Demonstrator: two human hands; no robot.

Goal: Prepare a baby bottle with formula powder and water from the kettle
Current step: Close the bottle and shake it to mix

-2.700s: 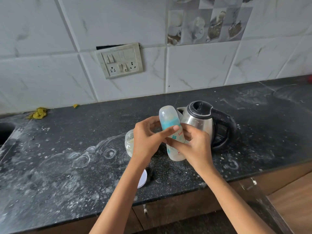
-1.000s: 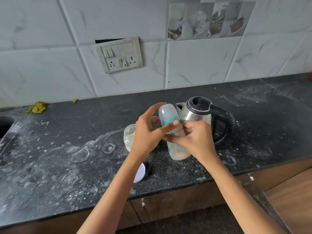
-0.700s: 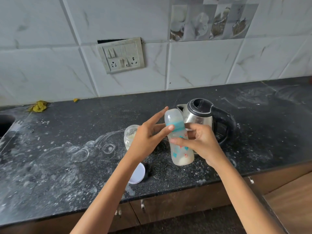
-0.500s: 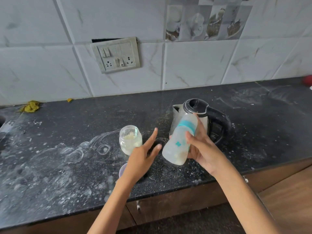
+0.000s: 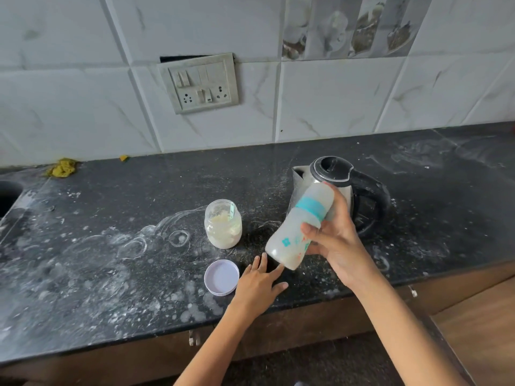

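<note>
While my right hand (image 5: 331, 240) wraps the translucent plastic baby bottle with the teal collar ring (image 5: 299, 227), the bottle hangs tilted above the dark speckled stone desk (image 5: 111, 274), capped end up and toward the kettle, base down and toward me. Fingers curl round the lower body, thumb across the front. A pale layer sits in the base; I take it for formula with water, though I cannot tell how well it is mixed.

My left hand (image 5: 260, 280) lies flat on the desk, fingers straight and spread, holding nothing, just beside the round lilac plastic lid (image 5: 221, 277).

Handling, by my judgement: a light, stiff plastic body, not fragile, but smooth, and the desk is dusted with powder and streaked with what look like water marks, so my palm may be slick. The narrowed waist below the teal ring looks like the surest hold; the domed cap is a poor one, since it could pop off. Partly filled, the weight would sit low and shift when shaken.

Stainless steel electric kettle with black lid and handle (image 5: 334, 188) stands right behind the bottle. Clear open jar of cream powder (image 5: 223, 224) stands to its left, apart from both hands.
</note>
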